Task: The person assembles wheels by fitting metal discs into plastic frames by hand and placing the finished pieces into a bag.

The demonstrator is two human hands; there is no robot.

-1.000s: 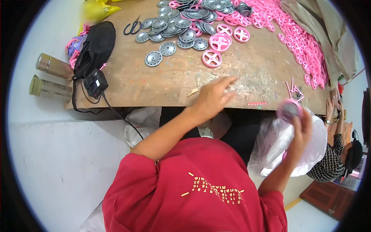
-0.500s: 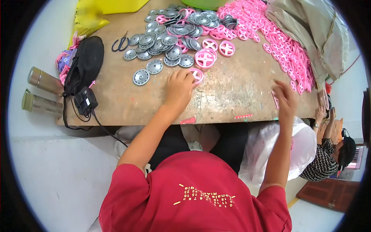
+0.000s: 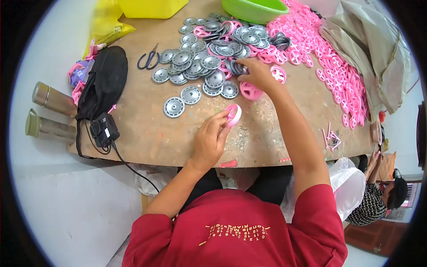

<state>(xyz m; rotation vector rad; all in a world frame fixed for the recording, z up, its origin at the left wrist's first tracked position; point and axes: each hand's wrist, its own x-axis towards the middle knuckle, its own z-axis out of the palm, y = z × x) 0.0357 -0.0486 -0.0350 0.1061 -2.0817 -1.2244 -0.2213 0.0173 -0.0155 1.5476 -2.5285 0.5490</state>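
Note:
My left hand [image 3: 211, 139] is closed around a pink spoked wheel ring [image 3: 233, 115], held tilted over the front half of the table. My right hand [image 3: 257, 74] reaches to the near right edge of the grey disc pile [image 3: 195, 66]. Its thumb and fingers close on a grey wheel disc [image 3: 243, 70], partly covered by the fingers. Just below that hand lies a pink wheel [image 3: 251, 91], with another pink wheel [image 3: 278, 74] to its right. Two grey discs [image 3: 174, 107] lie apart at the pile's lower left.
Pink wheel parts [image 3: 338, 84] heap along the right beside a beige cloth [image 3: 369, 53]. Small pink pins [image 3: 331, 139] lie near the right front. Scissors [image 3: 148, 58], a black bag [image 3: 109, 73] and two flasks [image 3: 53, 99] are left. A green basin [image 3: 255, 12] stands behind; another person [image 3: 378, 196] sits right.
My right hand has crossed from the right side of the table to the grey discs. My left hand has picked up the pink wheel ring and tilted it. The camera view has shifted.

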